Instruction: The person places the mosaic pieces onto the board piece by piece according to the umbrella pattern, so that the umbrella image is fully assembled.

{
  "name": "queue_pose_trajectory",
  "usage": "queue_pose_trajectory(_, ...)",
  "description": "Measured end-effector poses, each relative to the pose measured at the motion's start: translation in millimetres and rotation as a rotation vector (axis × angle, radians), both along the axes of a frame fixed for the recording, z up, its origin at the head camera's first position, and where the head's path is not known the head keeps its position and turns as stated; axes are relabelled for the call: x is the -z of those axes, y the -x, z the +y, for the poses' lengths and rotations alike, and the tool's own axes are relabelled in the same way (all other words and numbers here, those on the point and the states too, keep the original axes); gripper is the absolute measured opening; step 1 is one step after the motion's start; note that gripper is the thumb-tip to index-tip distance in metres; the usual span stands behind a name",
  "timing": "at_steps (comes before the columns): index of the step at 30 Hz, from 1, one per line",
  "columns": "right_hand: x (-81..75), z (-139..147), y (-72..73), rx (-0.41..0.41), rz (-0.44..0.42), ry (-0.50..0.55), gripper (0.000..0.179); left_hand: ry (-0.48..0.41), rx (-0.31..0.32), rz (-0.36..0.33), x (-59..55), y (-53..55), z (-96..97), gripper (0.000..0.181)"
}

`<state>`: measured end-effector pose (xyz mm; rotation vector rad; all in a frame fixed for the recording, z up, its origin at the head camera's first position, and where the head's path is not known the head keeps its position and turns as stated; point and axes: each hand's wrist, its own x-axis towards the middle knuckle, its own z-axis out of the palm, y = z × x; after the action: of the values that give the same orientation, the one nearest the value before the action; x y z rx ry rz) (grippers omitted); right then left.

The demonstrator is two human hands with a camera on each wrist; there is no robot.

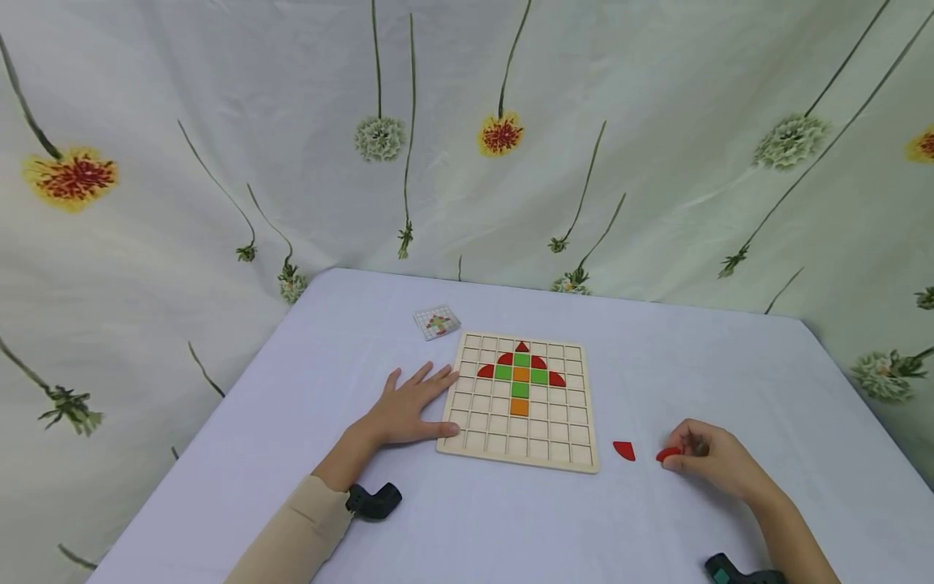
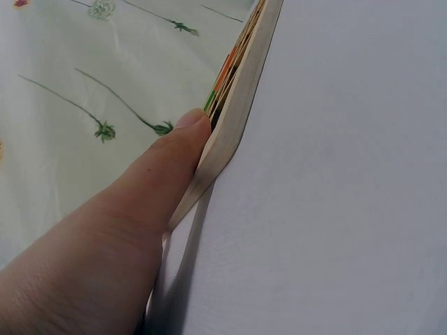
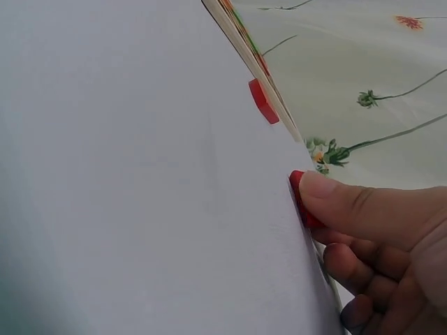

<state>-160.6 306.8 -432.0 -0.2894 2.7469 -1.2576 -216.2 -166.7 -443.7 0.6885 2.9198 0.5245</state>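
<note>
A square wooden grid board (image 1: 485, 438) lies on the table, with red, green and orange pieces set in its upper middle cells. My left hand (image 1: 410, 405) rests along the board's left edge, fingers spread, its thumb (image 2: 167, 164) over the rim in the left wrist view. Right of the board, my right hand (image 1: 718, 462) pinches a red quarter-circle piece (image 3: 302, 199) between thumb and fingers, close over the tabletop. Another red quarter-circle piece (image 1: 624, 450) lies flat between the board and that hand.
A small pattern card (image 1: 437, 322) with a coloured grid picture lies behind the board's upper left corner. The white-covered table (image 1: 525, 527) ends at a flower-printed cloth backdrop (image 1: 452, 186). Each wrist carries a black camera mount (image 1: 375, 501).
</note>
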Motion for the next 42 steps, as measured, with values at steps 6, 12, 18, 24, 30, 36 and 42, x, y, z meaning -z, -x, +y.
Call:
queue_pose_trajectory(6,-1.1,-1,2.3,0.052,-0.063,0.062,0.02,0.007,-0.001,-0.008,0.4,-0.7,-0.2,0.092)
queue_pose_trajectory(12,-2.9,-11,4.7,0.097,-0.103,0.154,0.024,0.011,0.0,-0.008,0.1,-0.9,-0.6,0.093)
queue_pose_trajectory(18,-5.1,-32,9.6,0.101,-0.069,0.253,0.023,0.002,0.006,-0.004,-0.1,-1.0,-1.3,0.092)
queue_pose_trajectory(24,-5.5,-57,19.1,0.058,-0.089,0.356,0.021,0.005,0.005,-0.004,-0.7,-0.8,-1.0,0.092)
queue_pose_trajectory(30,-7.8,-83,28.8,0.052,-0.133,0.385,0.019,0.013,0.002,-0.007,-1.1,0.2,-0.3,0.092)
queue_pose_trajectory(36,-8.8,-110,33.2,0.023,-0.141,0.434,0.016,0.004,0.004,-0.006,-1.7,0.2,-0.6,0.092)
queue_pose_trajectory(42,-8.7,-134,34.1,0.01,-0.154,0.455,0.015,0.005,0.006,-0.009,-1.2,0.1,-1.0,0.092)
